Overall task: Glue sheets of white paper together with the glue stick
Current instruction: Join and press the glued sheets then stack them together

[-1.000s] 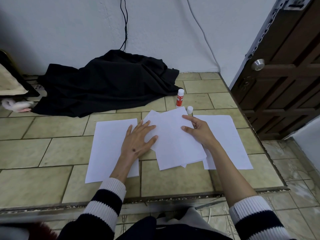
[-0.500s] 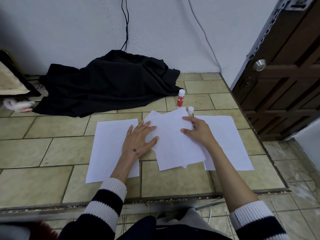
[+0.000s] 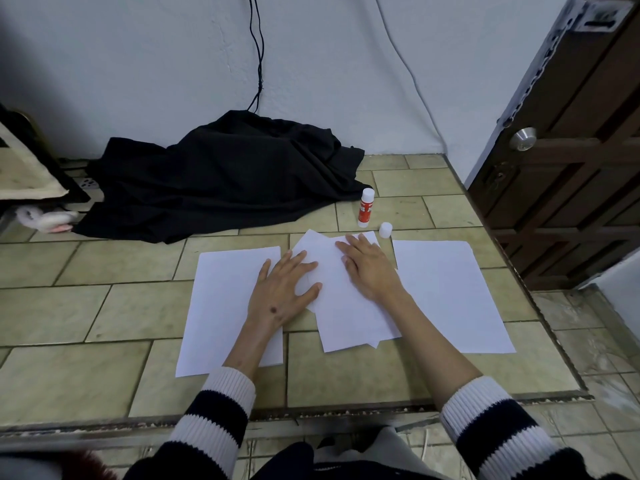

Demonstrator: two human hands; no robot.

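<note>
Both hands lie flat, fingers straight and spread, on the stacked sheets (image 3: 349, 317) at the middle of the tiled counter (image 3: 104, 313). On this stack the right hand (image 3: 369, 268) presses palm-down on the upper part, its fingertips near the far edge. Beside it the left hand (image 3: 280, 289) rests with fingertips and thumb on the stack's left edge, while its palm and wrist lie over the left sheet (image 3: 221, 306). Neither hand grips anything.

That stack is made of at least two white sheets laid crookedly over one another; corners of a lower sheet stick out at the far left and at the near edge. Left of the stack the left sheet lies flat on the tiles, its right side under the left forearm. Right of the stack lies the right sheet (image 3: 450, 292), touched by neither hand, its left edge tucked just beside or under the stack.

Beyond the stack's far right corner a white cap (image 3: 385, 230) stands on the tiles, and just behind it the glue stick (image 3: 365, 207) stands upright, red-labelled, apart from both hands. Farther back and left of the stack, a black cloth (image 3: 221, 178) lies heaped against the wall. Far to the right of the stack stands a dark wooden door (image 3: 571, 168).
</note>
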